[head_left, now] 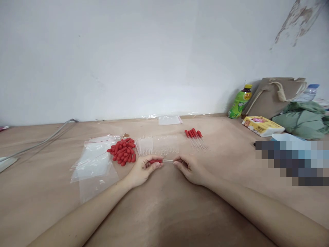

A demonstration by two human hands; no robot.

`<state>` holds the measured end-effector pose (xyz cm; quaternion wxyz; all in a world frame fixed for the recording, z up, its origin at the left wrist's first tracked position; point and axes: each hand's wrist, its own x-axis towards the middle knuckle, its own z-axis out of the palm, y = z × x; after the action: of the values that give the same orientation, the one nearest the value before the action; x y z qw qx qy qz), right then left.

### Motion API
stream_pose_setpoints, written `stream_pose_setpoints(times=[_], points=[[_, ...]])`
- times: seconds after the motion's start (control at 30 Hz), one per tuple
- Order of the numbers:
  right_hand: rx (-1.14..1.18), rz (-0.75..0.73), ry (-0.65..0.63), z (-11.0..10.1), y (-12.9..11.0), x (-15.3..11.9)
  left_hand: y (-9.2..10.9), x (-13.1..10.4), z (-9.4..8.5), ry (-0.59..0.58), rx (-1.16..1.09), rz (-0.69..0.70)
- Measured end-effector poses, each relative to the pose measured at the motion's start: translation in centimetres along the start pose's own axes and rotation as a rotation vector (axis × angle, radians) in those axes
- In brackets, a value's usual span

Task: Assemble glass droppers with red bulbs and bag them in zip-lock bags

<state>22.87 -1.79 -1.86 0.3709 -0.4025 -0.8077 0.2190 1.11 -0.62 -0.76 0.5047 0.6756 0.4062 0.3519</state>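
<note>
Bulb [156, 161], red, is sitting pinched between thumb and fingers of the left hand [144, 170], head view, low centre over the brown table covering [164, 212]. Left hand is holding narrow. Right hand [190, 169] is also pinching narrow, fingertips gripping the far end of a clear tube [168, 161]. Tube is lying level, pointing at the bulb's mouth; whether it is seated inside or only touching, cannot tell, fingertips are covering the joint.

Progress, judging by layout: early, or at least well short of finished. Done: a small group of joined pieces [196, 138], red bulbs on clear stems, is lying side by side beyond the right hand. One more is being put together between the hands. Left: a big heap of red bulbs [122, 151] is lying loose beyond the left hand, and loose clear tubes [166, 144] are lying in a row between heap and joined group. Exact counts are not reading clearly. Clear plastic bags [94, 161] are lying flat beside the heap, another small bag [169, 120] near the wall; no joined pieces are showing inside them.
</note>
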Motion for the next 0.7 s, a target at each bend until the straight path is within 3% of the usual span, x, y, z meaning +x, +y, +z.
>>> stream_pose_setpoints(times=[0.13, 0.4, 0.7], points=[[0.071, 0.045, 0.056, 0.1, 0.3, 0.0, 0.1, 0.1, 0.0, 0.026, -0.086, 0.011], [-0.092, -0.045, 0.014, -0.3, -1.1, 0.0, 0.7, 0.2, 0.5, 0.035, -0.117, -0.005], [-0.101, -0.043, 0.025, -0.2, -0.9, 0.1, 1.0, 0.1, 0.6, -0.007, -0.149, 0.003]])
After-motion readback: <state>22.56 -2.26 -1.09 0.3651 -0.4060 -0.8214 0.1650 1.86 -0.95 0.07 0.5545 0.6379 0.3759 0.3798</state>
